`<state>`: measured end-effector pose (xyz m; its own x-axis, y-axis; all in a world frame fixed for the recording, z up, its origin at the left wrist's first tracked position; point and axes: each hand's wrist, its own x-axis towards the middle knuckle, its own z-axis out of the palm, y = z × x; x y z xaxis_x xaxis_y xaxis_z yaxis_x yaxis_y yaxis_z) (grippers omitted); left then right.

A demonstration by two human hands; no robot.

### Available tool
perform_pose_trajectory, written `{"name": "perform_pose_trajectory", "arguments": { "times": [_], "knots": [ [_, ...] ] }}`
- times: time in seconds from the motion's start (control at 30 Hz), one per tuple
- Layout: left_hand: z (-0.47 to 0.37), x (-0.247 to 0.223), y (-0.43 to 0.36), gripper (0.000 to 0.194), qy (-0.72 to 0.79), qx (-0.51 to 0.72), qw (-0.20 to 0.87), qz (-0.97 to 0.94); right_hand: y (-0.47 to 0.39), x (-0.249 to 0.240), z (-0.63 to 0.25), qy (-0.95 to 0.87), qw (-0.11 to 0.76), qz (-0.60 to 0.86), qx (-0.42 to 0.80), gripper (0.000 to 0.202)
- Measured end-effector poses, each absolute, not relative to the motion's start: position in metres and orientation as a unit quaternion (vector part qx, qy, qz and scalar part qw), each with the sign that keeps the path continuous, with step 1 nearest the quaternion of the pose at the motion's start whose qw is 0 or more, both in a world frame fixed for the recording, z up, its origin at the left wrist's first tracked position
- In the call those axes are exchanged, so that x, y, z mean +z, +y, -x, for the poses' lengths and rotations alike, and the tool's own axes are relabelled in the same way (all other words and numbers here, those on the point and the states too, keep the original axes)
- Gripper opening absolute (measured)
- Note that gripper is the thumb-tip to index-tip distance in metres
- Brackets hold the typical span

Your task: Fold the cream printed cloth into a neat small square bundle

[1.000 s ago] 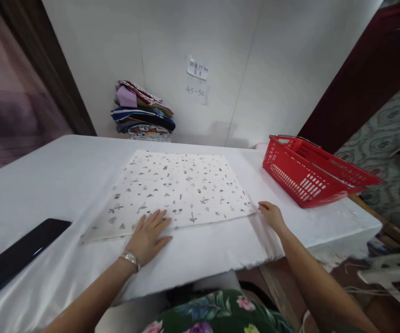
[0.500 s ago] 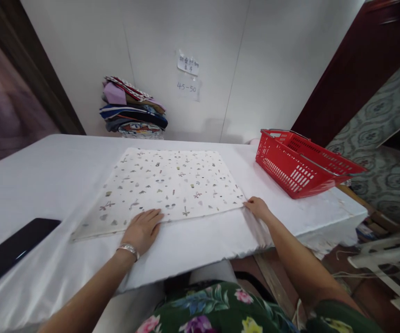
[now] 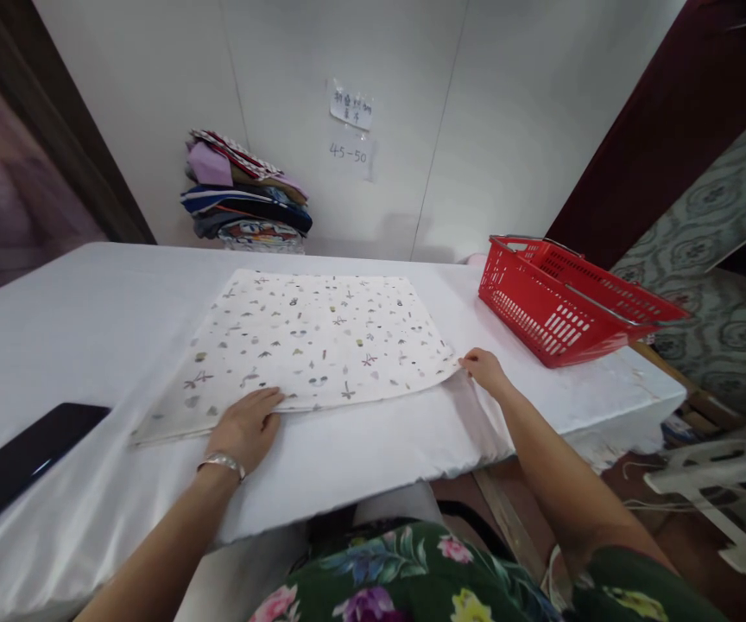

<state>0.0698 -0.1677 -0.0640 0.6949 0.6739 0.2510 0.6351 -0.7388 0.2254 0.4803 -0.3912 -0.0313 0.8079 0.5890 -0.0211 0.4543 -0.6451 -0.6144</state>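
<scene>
A white cloth (image 3: pixel 321 337) with small printed motifs lies folded and flat on the table, its layered edge facing me. My left hand (image 3: pixel 247 423), with a silver bracelet at the wrist, rests with its fingers stretched out on the near edge, left of the middle. At the near right corner my right hand (image 3: pixel 482 370) pinches the cloth between thumb and fingers, and the edge there is slightly raised. The ends of the left fingers lie on the fabric.
A red plastic basket (image 3: pixel 560 311) stands at the table's right end. A pile of folded fabrics (image 3: pixel 247 194) is by the back wall. A black phone-like device (image 3: pixel 29 458) lies at the left on the white table cover (image 3: pixel 353 471). A white stool (image 3: pixel 723 484) stands at right.
My left hand has slid a little leftward along the near edge. My right hand has lifted the pinched corner slightly, and the edge beside it now curves upward.
</scene>
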Motion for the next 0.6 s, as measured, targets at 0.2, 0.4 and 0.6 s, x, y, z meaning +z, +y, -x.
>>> {"name": "perform_pose_trajectory", "arguments": {
  "times": [0.2,0.4,0.6],
  "knots": [
    [-0.068,-0.067,-0.166,0.043,0.363,0.159,0.066,-0.916,-0.396,-0.035,-0.48,-0.252,0.342,0.891,0.162,0.011],
    [-0.067,-0.069,-0.162,0.042,0.365,0.155,0.051,-0.917,-0.405,-0.036,-0.469,-0.234,0.345,0.881,0.222,0.009],
    [-0.062,-0.06,-0.163,0.046,0.402,0.115,0.025,-0.908,-0.403,-0.037,-0.466,-0.271,0.307,0.883,0.231,0.026]
  ]
}}
